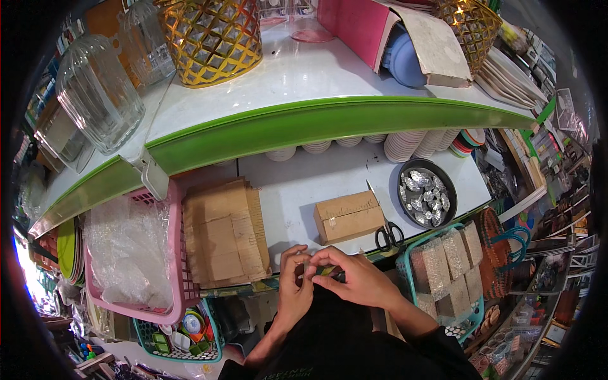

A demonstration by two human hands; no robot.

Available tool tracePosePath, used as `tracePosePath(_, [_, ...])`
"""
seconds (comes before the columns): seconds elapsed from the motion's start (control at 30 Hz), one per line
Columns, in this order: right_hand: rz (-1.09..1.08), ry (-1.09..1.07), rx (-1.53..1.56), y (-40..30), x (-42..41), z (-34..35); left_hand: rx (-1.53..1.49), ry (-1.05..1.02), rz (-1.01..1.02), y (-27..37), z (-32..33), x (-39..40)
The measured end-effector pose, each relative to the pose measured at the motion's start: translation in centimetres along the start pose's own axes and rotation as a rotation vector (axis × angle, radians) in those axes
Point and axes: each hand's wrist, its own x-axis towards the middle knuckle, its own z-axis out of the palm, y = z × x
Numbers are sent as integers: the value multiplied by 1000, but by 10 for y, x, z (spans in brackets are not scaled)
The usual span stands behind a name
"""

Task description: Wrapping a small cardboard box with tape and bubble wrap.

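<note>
My left hand [294, 289] and my right hand [356, 275] meet at the fingertips, just in front of the lower shelf's edge. Thumbs and forefingers are pinched close together; whether a small thing sits between them is hidden. Right beyond the hands lies a closed brown cardboard box [351, 221] with handwriting on top and a bit of tape on its front. Black-handled scissors [389, 237] rest against the box's right side, blades pointing away from me. To the left of the hands is a stack of flattened cardboard [223, 237].
Left stands a pink plastic basket [178, 289] of bubble wrap [128, 251]. A round dark pan [453, 209] holds small metal moulds [427, 194]. Bubble-wrapped boxes [451, 266] fill a teal basket [477, 308] at right. A green-edged upper shelf [332, 116] overhangs, bearing glass jars [102, 95].
</note>
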Motion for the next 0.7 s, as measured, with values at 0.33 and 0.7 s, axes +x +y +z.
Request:
tracePosePath(0.33, [248,879,-519,48,-28,-50,-346,4,-187,13,-5,5])
tracePosePath(0.7, [515,699,-653,101,-45,-61,-415,30,-151,3,-6,23])
